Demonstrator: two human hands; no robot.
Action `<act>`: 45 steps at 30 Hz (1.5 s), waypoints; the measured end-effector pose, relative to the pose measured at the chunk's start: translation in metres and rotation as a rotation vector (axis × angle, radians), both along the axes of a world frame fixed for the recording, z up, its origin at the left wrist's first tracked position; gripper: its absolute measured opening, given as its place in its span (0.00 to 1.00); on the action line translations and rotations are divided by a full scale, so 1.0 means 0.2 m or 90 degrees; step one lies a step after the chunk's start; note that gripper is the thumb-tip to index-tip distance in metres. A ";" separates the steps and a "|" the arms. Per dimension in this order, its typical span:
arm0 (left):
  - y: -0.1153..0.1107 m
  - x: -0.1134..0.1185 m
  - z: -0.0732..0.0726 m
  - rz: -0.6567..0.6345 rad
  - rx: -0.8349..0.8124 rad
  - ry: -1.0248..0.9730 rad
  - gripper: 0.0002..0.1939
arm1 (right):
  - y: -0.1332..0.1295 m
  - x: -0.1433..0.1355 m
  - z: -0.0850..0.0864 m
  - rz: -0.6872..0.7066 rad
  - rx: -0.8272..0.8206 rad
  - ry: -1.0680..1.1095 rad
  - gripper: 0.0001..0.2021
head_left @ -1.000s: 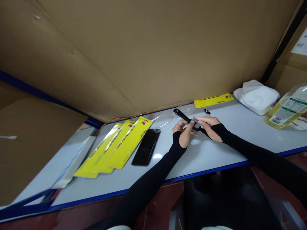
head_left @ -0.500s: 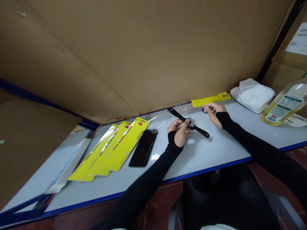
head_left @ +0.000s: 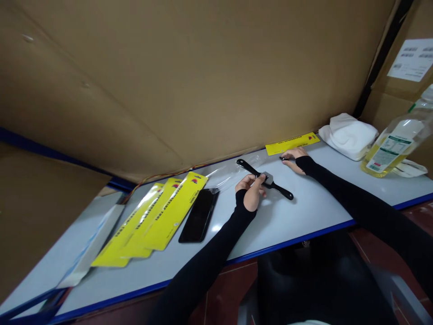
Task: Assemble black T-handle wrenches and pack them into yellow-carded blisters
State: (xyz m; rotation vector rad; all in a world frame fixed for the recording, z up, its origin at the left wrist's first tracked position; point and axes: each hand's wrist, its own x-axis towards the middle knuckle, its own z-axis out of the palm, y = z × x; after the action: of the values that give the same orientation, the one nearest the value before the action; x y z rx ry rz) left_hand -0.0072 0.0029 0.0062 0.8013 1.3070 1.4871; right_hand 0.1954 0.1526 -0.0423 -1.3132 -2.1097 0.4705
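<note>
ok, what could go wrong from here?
The left hand alone grips the two-handled tool near its middle, so it might twist or slip.
The small dark piece at the right hand could be dropped.
The phone lies beside the left sleeve, which might nudge it.

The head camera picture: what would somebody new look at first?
Probably the three bright yellow cards overlapping on the left part of the pale table, just left of a black phone. Next might come the black two-handled tool, held around its middle by the left hand. At the far right, a clear bottle with yellow liquid also stands out, beside a white cloth bundle.
</note>
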 end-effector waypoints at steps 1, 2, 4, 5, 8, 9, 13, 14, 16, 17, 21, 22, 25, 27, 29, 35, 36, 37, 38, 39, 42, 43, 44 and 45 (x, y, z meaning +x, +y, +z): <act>0.00 0.00 0.00 0.002 -0.003 0.000 0.25 | 0.01 0.01 0.00 0.010 -0.008 0.008 0.08; 0.00 0.00 0.00 0.006 -0.006 0.001 0.25 | 0.01 0.01 -0.01 0.020 -0.018 0.015 0.09; 0.01 0.00 0.00 0.014 -0.012 0.003 0.24 | 0.02 0.02 -0.02 0.040 -0.043 0.024 0.09; 0.01 0.00 0.00 0.015 -0.014 0.004 0.24 | 0.02 0.03 -0.02 0.049 -0.054 0.028 0.09; 0.01 0.00 -0.01 0.010 -0.015 0.005 0.24 | 0.01 0.03 -0.01 0.067 -0.079 0.038 0.10; 0.01 0.00 -0.01 0.007 -0.012 0.005 0.25 | 0.00 0.03 0.00 0.069 -0.085 0.043 0.10; 0.01 0.00 -0.02 0.002 -0.007 0.003 0.25 | -0.04 0.03 0.04 0.076 -0.118 0.076 0.11; 0.01 0.01 -0.02 0.004 -0.007 0.002 0.25 | -0.05 0.03 0.05 0.080 -0.127 0.086 0.11; 0.01 0.01 -0.02 0.009 -0.009 0.000 0.26 | -0.06 0.03 0.06 0.085 -0.142 0.106 0.11; 0.01 0.01 -0.01 0.008 -0.011 -0.002 0.26 | -0.06 0.04 0.06 0.089 -0.149 0.114 0.11; 0.01 0.01 0.00 -0.001 -0.022 -0.007 0.27 | -0.07 0.04 0.07 0.128 -0.161 0.126 0.11; 0.01 0.01 0.00 -0.002 -0.023 -0.005 0.27 | -0.07 0.04 0.07 0.131 -0.157 0.123 0.10; 0.00 0.02 0.00 0.005 -0.021 0.001 0.27 | -0.07 0.02 0.07 0.112 -0.129 0.111 0.07; 0.00 0.02 0.00 0.008 -0.016 0.008 0.26 | -0.08 0.01 0.09 0.097 -0.106 0.099 0.05; 0.00 0.01 0.00 -0.001 -0.015 0.015 0.26 | -0.09 0.01 0.10 0.072 -0.081 0.068 0.05; 0.00 0.01 0.01 -0.003 -0.020 0.007 0.25 | -0.10 0.07 0.13 -0.021 -0.048 -0.063 0.02; 0.00 0.01 0.02 -0.002 -0.020 0.005 0.25 | -0.10 0.07 0.13 -0.028 -0.047 -0.082 0.03; 0.00 0.01 0.02 -0.002 -0.020 0.003 0.25 | -0.11 0.07 0.13 -0.034 -0.045 -0.099 0.04; 0.00 0.01 0.02 -0.004 -0.020 0.004 0.25 | -0.11 0.07 0.13 -0.038 -0.039 -0.115 0.04; 0.00 0.01 0.02 -0.007 -0.020 0.007 0.25 | -0.12 0.06 0.13 -0.044 -0.032 -0.128 0.05; 0.00 0.01 0.01 -0.010 -0.024 0.014 0.25 | -0.15 0.02 0.12 -0.071 -0.017 -0.155 0.06; 0.00 0.01 0.01 -0.010 -0.026 0.012 0.25 | -0.16 0.00 0.11 -0.079 -0.012 -0.158 0.08; 0.00 0.01 0.02 -0.009 -0.026 0.010 0.25 | -0.17 -0.01 0.11 -0.084 -0.002 -0.161 0.10; 0.00 0.01 0.02 -0.008 -0.026 0.008 0.25 | -0.17 -0.02 0.10 -0.088 0.013 -0.163 0.12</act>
State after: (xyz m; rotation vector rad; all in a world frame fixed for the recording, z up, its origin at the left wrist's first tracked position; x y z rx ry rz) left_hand -0.0048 0.0028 0.0096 0.7919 1.3343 1.4437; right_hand 0.1905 0.1193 -0.0215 -1.5653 -2.2002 0.2323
